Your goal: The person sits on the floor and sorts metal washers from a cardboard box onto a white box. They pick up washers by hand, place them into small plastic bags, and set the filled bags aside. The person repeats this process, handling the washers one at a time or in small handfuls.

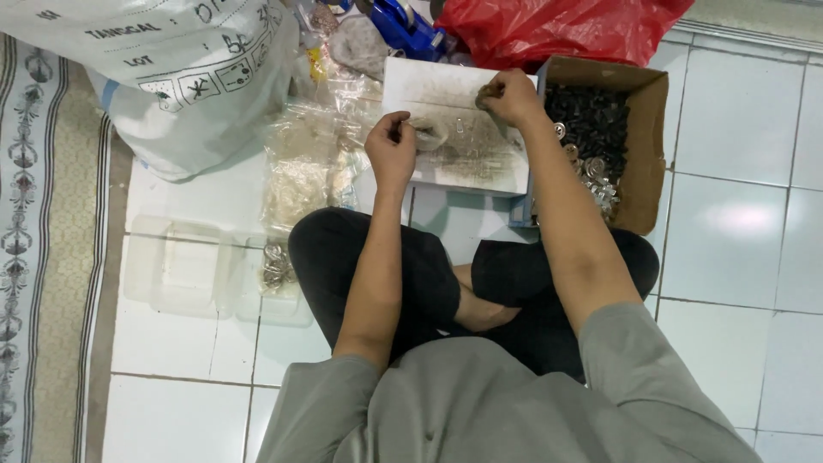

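Seen from the head camera, the person sits cross-legged on a white tiled floor (737, 223). The left hand (392, 147) has its fingers pinched narrow on a small metal part (422, 130) at the near left of a stained white board (463, 159). The right hand (510, 96) is curled shut on another small piece (487, 93) near the board's far edge. A cardboard box (647, 146) of dark and silvery parts sits just beside the board's right edge. Clear bags (309, 163) crowd the left edge; open tiles lie to the right.
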